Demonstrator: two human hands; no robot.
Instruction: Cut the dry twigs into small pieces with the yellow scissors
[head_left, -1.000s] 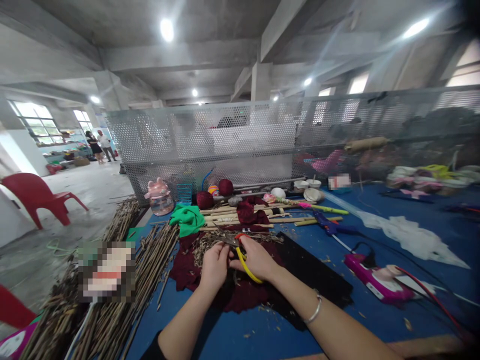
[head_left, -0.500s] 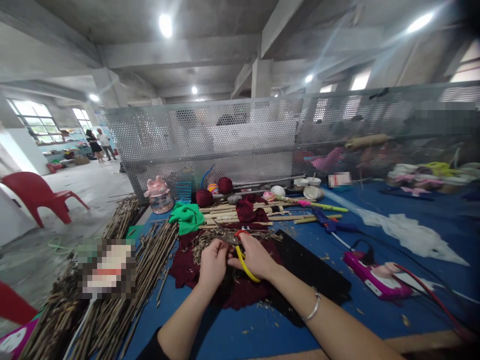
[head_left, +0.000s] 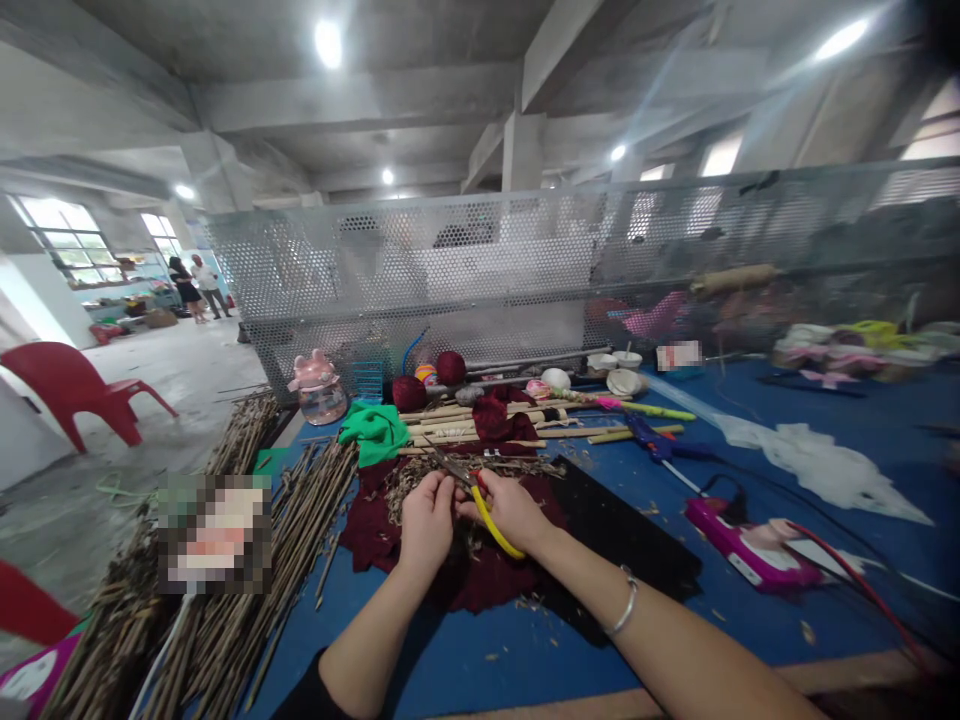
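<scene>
My right hand [head_left: 516, 510] is closed around a pair of scissors [head_left: 495, 528] with yellow and red handles, their metal blades pointing up and to the left. My left hand [head_left: 427, 520] is closed in a pinch right beside the blades; what its fingertips hold is too small to make out. Under both hands lies a dark red cloth [head_left: 480, 590] on the blue tabletop. A heap of dried plant pieces [head_left: 397, 495] rests on the cloth, just past my left hand and partly hidden by it. Small dry scraps lie near the cloth.
Long dried stalks [head_left: 292, 530] cover the left side. Behind the cloth are a green cloth [head_left: 371, 435], bamboo sticks and a dark red yarn ball [head_left: 409, 393]. At right sit a blue glue gun [head_left: 656, 440] and a magenta power strip [head_left: 739, 545] with cables. A perforated metal screen [head_left: 510, 290] stands behind.
Both hands stay at nearly the same place over the cloth. The scissors have turned slightly in my right hand, and the view has shifted a little.
</scene>
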